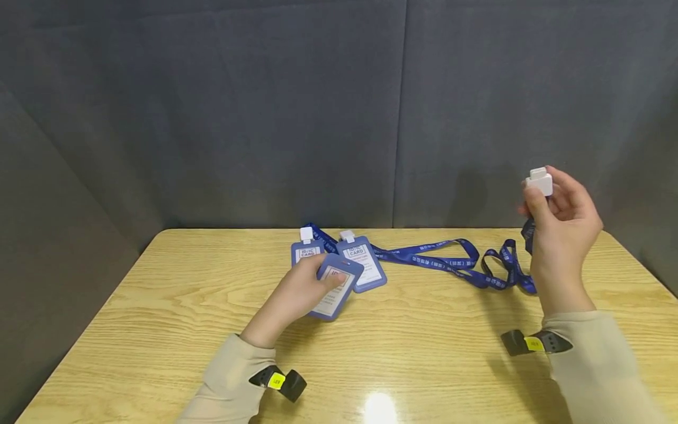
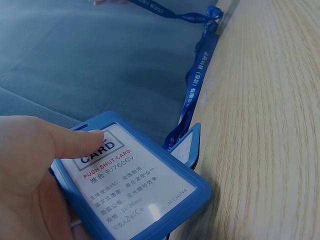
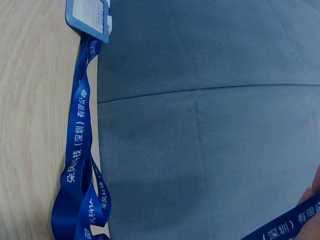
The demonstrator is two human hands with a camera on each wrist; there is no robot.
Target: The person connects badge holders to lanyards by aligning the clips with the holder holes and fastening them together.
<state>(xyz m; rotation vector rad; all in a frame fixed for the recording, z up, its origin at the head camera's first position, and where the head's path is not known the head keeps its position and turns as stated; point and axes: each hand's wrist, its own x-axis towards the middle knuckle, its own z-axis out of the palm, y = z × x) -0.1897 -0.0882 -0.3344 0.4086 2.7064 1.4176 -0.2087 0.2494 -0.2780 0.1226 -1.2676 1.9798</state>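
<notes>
My left hand grips a blue-framed ID card holder, thumb across its printed white insert. In the left wrist view the slot at the top of this card holder carries no clip. Off to the right, my right hand is raised above the table and pinches a white plastic clip between thumb and fingers. From that hand a blue lanyard strap with white lettering runs downward. Two more card holders lie just behind my left hand, one at the left partly covered and one at the right, both with white clips.
Blue lanyards stretch across the back of the wooden table, looped and twisted toward the right. A dark grey cloth partition stands along the table's back edge.
</notes>
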